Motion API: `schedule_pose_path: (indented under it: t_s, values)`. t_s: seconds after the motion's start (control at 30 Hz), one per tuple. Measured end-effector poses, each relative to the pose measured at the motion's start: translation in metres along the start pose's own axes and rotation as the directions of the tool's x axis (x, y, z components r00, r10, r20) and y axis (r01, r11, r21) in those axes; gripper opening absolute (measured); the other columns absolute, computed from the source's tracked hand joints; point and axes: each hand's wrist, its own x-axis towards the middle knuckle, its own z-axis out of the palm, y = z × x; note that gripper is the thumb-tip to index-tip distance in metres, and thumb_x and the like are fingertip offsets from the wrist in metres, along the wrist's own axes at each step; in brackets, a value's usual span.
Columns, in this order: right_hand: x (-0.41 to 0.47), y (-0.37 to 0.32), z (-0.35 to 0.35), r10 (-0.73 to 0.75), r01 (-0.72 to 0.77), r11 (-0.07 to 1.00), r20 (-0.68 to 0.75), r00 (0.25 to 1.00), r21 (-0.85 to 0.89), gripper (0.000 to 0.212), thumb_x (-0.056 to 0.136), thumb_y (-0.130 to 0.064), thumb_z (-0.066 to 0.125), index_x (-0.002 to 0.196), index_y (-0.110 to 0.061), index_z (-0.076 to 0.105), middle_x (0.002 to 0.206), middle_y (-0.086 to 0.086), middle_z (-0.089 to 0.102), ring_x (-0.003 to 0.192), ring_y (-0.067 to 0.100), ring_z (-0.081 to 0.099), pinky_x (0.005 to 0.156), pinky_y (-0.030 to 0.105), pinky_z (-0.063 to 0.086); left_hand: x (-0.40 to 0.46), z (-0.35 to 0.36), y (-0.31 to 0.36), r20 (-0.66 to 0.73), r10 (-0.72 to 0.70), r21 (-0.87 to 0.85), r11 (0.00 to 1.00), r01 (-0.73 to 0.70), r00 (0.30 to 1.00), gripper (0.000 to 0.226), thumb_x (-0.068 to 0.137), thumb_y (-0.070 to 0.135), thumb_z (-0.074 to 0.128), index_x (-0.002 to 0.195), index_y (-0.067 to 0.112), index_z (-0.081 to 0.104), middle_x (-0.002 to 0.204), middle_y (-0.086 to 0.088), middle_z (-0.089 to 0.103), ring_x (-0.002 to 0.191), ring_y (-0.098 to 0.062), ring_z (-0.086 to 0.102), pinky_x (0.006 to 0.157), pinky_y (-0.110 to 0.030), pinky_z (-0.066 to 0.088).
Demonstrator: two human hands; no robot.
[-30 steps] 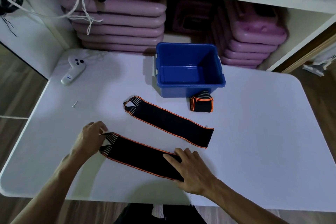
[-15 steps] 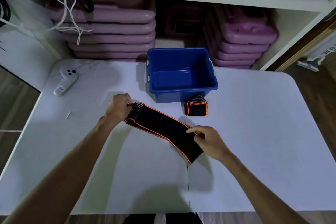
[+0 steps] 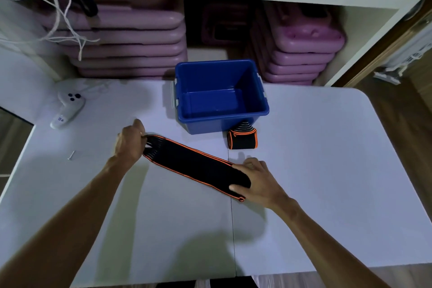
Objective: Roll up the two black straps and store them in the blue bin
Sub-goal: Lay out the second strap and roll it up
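Note:
Two black straps with orange edging [image 3: 194, 163] lie stacked one on the other, flat and diagonal across the white table [image 3: 327, 194]. My left hand [image 3: 131, 145] pinches their striped loop end at the upper left. My right hand [image 3: 257, 180] presses down on and grips the lower right end. The empty blue bin [image 3: 221, 96] stands just beyond the straps. A rolled black and orange strap [image 3: 242, 140] lies against the bin's front right corner.
A white controller [image 3: 67, 107] lies at the table's far left, with a small screw [image 3: 71, 155] nearer me. Stacked purple cases [image 3: 131, 47] fill the shelf behind the bin. White cords [image 3: 58, 18] hang at the upper left.
The near strap has been lifted off the table's front and laid on top of the far strap. Both hands moved away from me with it and now hold the stacked ends.

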Motion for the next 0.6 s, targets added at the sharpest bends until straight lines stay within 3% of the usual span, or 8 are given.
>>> schedule_pose_path:
  t_s: [0.1, 0.2, 0.27, 0.37, 0.47, 0.6]
  values:
    - [-0.004, -0.005, 0.005, -0.021, 0.019, 0.985, -0.006, 1.0, -0.172, 0.085, 0.077, -0.068, 0.059, 0.149, -0.041, 0.025, 0.141, 0.0, 0.035, 0.125, 0.024, 0.038, 0.103, 0.04, 0.038, 0.005, 0.003, 0.002, 0.052, -0.043, 0.043, 0.998, 0.041, 0.998, 0.032, 0.081, 0.009, 0.063, 0.111, 0.006, 0.051, 0.102, -0.025, 0.058, 0.09, -0.047, 0.058, 0.077, -0.047, 0.049]
    - [-0.008, -0.011, 0.012, -0.089, 0.053, 0.963, -0.128, 0.988, -0.264, 0.082, 0.078, -0.072, 0.053, 0.149, -0.044, 0.024, 0.143, 0.003, 0.038, 0.121, 0.027, 0.046, 0.096, 0.043, 0.042, 0.003, 0.009, 0.003, 0.113, -0.09, 0.076, 0.994, 0.081, 0.99, 0.049, 0.08, 0.018, 0.068, 0.122, 0.003, 0.047, 0.108, -0.027, 0.053, 0.097, -0.049, 0.056, 0.082, -0.05, 0.049]
    - [-0.008, -0.014, 0.019, -0.137, 0.072, 0.931, -0.16, 0.977, -0.359, 0.082, 0.073, -0.078, 0.05, 0.145, -0.041, 0.036, 0.146, 0.007, 0.041, 0.124, 0.031, 0.047, 0.095, 0.048, 0.042, 0.003, 0.011, 0.002, 0.088, -0.086, 0.08, 0.994, 0.079, 0.992, 0.043, 0.081, 0.012, 0.066, 0.119, 0.001, 0.049, 0.107, -0.029, 0.055, 0.095, -0.05, 0.056, 0.08, -0.05, 0.048]
    - [-0.008, -0.012, 0.028, -0.129, 0.075, 0.892, -0.093, 0.987, -0.446, 0.083, 0.068, -0.075, 0.055, 0.141, -0.039, 0.039, 0.147, 0.01, 0.039, 0.125, 0.036, 0.046, 0.096, 0.054, 0.039, 0.007, 0.011, -0.002, 0.017, -0.058, 0.064, 0.996, 0.057, 0.998, 0.022, 0.082, 0.005, 0.061, 0.102, -0.002, 0.057, 0.097, -0.03, 0.063, 0.086, -0.049, 0.061, 0.074, -0.048, 0.049]
    - [-0.009, -0.004, 0.03, -0.121, 0.063, 0.916, -0.121, 0.985, -0.397, 0.074, 0.074, -0.06, 0.065, 0.14, -0.036, 0.042, 0.144, 0.008, 0.04, 0.117, 0.033, 0.05, 0.094, 0.051, 0.046, 0.009, 0.01, -0.008, -0.008, -0.049, 0.055, 0.997, 0.049, 0.999, 0.013, 0.083, 0.008, 0.063, 0.09, -0.003, 0.06, 0.088, -0.029, 0.066, 0.079, -0.048, 0.062, 0.072, -0.046, 0.05]
    - [-0.011, -0.001, 0.028, -0.08, 0.056, 0.961, -0.08, 0.994, -0.272, 0.075, 0.083, -0.06, 0.06, 0.148, -0.034, 0.033, 0.153, 0.003, 0.024, 0.134, 0.026, 0.03, 0.102, 0.039, 0.046, 0.006, 0.01, -0.011, 0.033, -0.085, -0.045, 0.995, 0.086, 0.996, 0.016, 0.08, 0.02, 0.068, 0.084, 0.006, 0.06, 0.082, -0.02, 0.068, 0.07, -0.041, 0.064, 0.07, -0.042, 0.054]
